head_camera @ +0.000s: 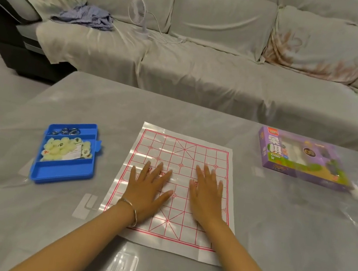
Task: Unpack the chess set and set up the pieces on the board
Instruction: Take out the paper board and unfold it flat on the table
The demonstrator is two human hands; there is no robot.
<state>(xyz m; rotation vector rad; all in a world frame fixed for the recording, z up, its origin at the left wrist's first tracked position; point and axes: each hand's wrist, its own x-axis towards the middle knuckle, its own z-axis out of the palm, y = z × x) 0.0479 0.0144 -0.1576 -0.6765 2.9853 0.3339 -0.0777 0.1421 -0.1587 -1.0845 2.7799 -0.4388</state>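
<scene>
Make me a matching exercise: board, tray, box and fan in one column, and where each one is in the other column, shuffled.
1 board
2 tray
3 box
4 fan

A on the sofa
B under the left hand and right hand
C left of the board
D right of the board

Pairs: 1-B, 2-C, 3-D, 4-A

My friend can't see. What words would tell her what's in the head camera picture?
A person's left hand and right hand lie flat on a red-lined paper chess board on a grey table. A blue tray of pale round pieces sits left of it, a purple game box right, a covered sofa behind.
</scene>
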